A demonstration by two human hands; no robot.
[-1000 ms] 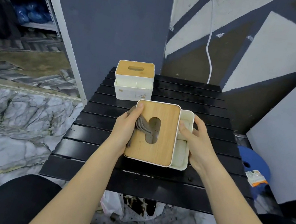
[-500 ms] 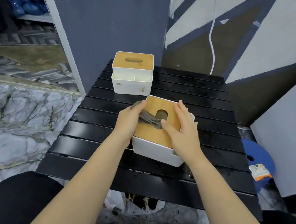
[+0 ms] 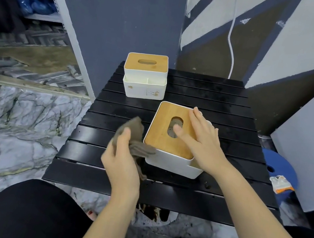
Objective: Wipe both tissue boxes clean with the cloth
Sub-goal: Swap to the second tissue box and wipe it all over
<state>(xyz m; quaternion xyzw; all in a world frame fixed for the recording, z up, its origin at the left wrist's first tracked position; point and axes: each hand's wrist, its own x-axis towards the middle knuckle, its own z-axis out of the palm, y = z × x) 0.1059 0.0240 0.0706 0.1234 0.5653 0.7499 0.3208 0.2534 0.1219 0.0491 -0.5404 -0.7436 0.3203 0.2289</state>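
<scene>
A white tissue box with a wooden lid (image 3: 167, 132) stands on the black slatted table (image 3: 205, 97), near its middle. My right hand (image 3: 201, 138) lies flat on that lid, fingers straight, thumb over the oval slot. Just left of the box, my left hand (image 3: 123, 158) grips a crumpled grey-brown cloth (image 3: 135, 140); one end of the cloth touches the box's front left corner. A second white tissue box with a wooden lid (image 3: 145, 75) stands at the table's far left, with brownish marks on its front wall.
A metal shelf rack (image 3: 51, 17) with blue bags stands at the left beside a dark wall. A white cable (image 3: 231, 38) hangs down the painted wall behind. A blue stool (image 3: 279, 167) with a wrapper on it sits at the right. My knees are below the table.
My left hand has pulled the cloth off the lid to the box's left side. My right hand has slid to the right part of the lid. The box now stands flat.
</scene>
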